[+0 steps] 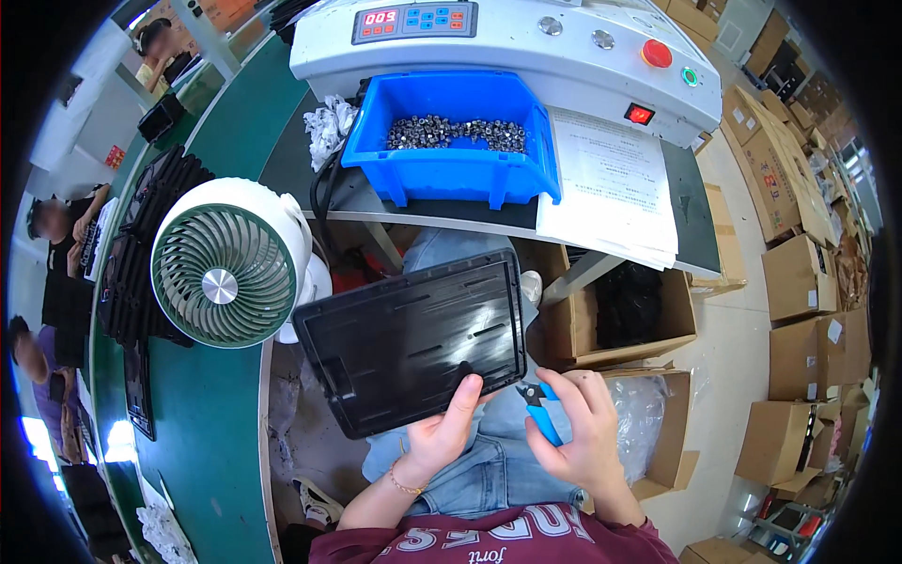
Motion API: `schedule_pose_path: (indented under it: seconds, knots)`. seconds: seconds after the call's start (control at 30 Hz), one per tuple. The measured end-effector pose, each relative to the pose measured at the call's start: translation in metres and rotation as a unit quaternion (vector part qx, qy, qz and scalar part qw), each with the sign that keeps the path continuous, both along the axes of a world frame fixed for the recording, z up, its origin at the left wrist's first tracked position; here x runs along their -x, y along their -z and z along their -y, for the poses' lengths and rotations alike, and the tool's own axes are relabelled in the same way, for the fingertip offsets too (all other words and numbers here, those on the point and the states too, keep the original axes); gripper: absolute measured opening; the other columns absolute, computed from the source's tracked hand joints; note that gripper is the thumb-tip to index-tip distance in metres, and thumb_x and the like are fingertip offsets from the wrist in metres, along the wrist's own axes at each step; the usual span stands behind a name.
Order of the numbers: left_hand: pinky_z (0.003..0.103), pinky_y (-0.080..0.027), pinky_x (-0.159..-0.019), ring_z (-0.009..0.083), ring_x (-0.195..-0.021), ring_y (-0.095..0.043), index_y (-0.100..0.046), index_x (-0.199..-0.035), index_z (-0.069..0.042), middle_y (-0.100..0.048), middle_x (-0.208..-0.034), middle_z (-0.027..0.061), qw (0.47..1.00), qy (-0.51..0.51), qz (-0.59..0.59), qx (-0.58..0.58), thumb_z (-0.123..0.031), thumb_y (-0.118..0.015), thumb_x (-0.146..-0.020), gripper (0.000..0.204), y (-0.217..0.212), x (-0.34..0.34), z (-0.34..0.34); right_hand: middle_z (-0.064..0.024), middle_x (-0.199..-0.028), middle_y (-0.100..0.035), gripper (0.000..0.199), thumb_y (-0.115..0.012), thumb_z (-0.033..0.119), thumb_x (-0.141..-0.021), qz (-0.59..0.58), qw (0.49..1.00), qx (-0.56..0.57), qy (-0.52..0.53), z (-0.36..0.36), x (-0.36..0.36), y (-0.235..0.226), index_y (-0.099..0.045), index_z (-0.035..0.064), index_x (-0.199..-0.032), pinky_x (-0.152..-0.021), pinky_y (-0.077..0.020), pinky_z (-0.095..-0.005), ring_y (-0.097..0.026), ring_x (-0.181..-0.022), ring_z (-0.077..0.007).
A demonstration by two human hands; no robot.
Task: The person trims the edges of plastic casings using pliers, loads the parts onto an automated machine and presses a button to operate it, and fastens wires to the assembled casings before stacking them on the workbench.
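Observation:
A black rectangular plastic tray point(404, 338) with a raised rim is tilted above my lap. My left hand point(440, 437) grips its near edge, with the thumb on top and the other fingers hidden beneath. My right hand point(584, 432) is closed around blue-handled side cutters point(542, 414). Their dark jaws point at the tray's near right corner and look slightly parted; whether they touch it I cannot tell.
Beyond the tray, a blue bin point(451, 174) of small metal parts and printed sheets point(611, 188) lie before a white machine point(526, 56) with buttons. A white fan point(225, 263) stands left on the green bench point(211, 414), near stacked black parts point(141, 254). Open cardboard boxes point(620, 357) sit right.

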State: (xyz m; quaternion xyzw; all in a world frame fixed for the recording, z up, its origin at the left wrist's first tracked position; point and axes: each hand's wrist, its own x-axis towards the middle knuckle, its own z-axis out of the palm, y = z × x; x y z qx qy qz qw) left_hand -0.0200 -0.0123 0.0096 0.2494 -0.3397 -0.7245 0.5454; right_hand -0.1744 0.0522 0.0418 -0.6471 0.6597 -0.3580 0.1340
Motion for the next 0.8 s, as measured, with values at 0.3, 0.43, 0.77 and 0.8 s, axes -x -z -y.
schedule_pose_path:
  seconds: [0.3,0.43,0.77,0.8]
  knots:
    - [0.026,-0.048,-0.079,0.0136,-0.089,-0.061,-0.060,-0.110,0.003,-0.063,-0.105,0.0090,0.961,-0.070,0.205,0.171,0.001,-0.057,-0.087,0.023,0.001,-0.004,-0.001,-0.0112,-0.086,-0.053,0.050,-0.067,0.013,-0.061,0.012,1.000,-0.013,0.016,-0.003,-0.006,0.003,-0.058,0.0036,-0.110,-0.064,-0.0450,-0.0366,-0.053,-0.075,-0.0277]
    - [0.029,-0.041,-0.094,0.0173,-0.110,-0.054,-0.054,-0.120,0.003,-0.055,-0.123,0.0112,0.887,0.008,0.350,0.299,0.001,-0.050,-0.090,0.030,-0.005,-0.010,0.002,-0.0113,-0.083,-0.054,0.049,-0.067,0.013,-0.062,-0.001,1.000,-0.026,0.003,-0.002,-0.006,0.001,-0.058,0.0020,-0.109,-0.065,-0.0456,-0.0368,-0.053,-0.075,-0.0283]
    - [0.031,-0.040,-0.094,0.0285,-0.118,-0.050,-0.019,-0.140,-0.002,-0.033,-0.139,0.0283,0.818,0.044,0.421,0.389,0.005,-0.046,-0.089,0.058,0.005,-0.010,0.003,-0.0087,-0.072,-0.053,0.047,-0.070,0.015,-0.066,-0.057,0.997,-0.053,-0.001,0.001,-0.005,-0.001,-0.059,-0.0015,-0.108,-0.055,-0.0461,-0.0328,-0.054,-0.065,-0.0239]
    - [0.032,-0.040,-0.094,0.0289,-0.117,-0.050,-0.025,-0.137,-0.001,-0.034,-0.138,0.0287,0.845,0.040,0.401,0.350,0.004,-0.047,-0.089,0.053,0.000,-0.007,0.004,-0.0086,-0.071,-0.053,0.047,-0.071,0.013,-0.064,-0.069,0.996,-0.047,0.010,0.001,-0.005,0.001,-0.060,0.0000,-0.108,-0.055,-0.0456,-0.0333,-0.055,-0.063,-0.0240]
